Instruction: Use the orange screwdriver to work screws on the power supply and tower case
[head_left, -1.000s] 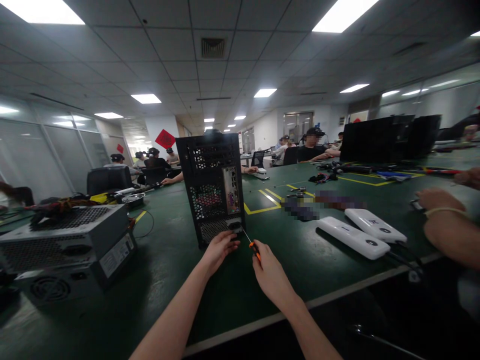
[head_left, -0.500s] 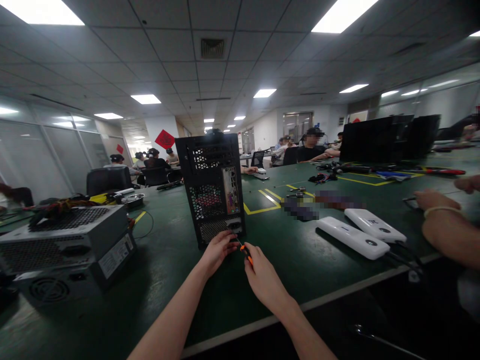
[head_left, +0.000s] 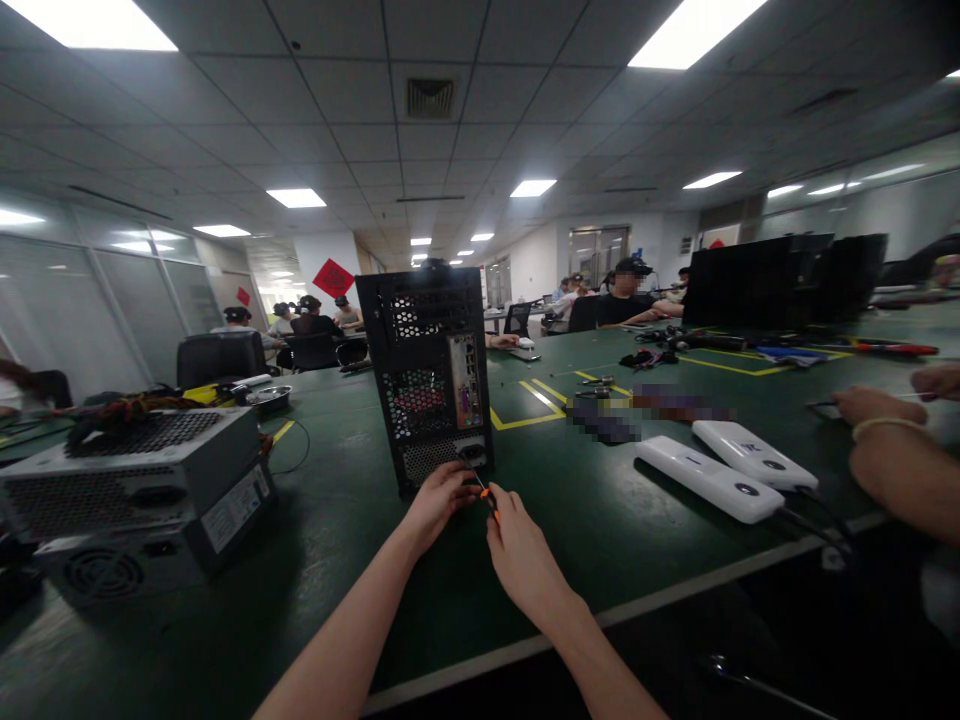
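Note:
A black computer case (head_left: pixel 390 345) stands upright on the green table, its rear with perforated vents and a port panel facing me. My right hand (head_left: pixel 525 555) is closed around the orange-and-black handle of a screwdriver (head_left: pixel 489 499), whose thin shaft slants up and left toward the bottom of the case. At the case's lower edge, my left hand (head_left: pixel 439 503) has its fingers bent together beside the screwdriver's tip. Whatever lies between those fingers is too small to make out. The exact spot the tip touches is hidden by the fingers.
Two grey power supplies (head_left: pixel 232 505) are stacked at left, cables on top. Two white power banks (head_left: pixel 709 478) lie at right, near another person's hands (head_left: pixel 877 405). Behind are a metal bowl (head_left: pixel 270 396), loose tools and black monitors (head_left: pixel 757 280). The table edge (head_left: pixel 622 605) runs close below.
The view has shifted slightly. Both hands stay at the lower edge of the case, and the screwdriver's handle has turned a little in my right hand.

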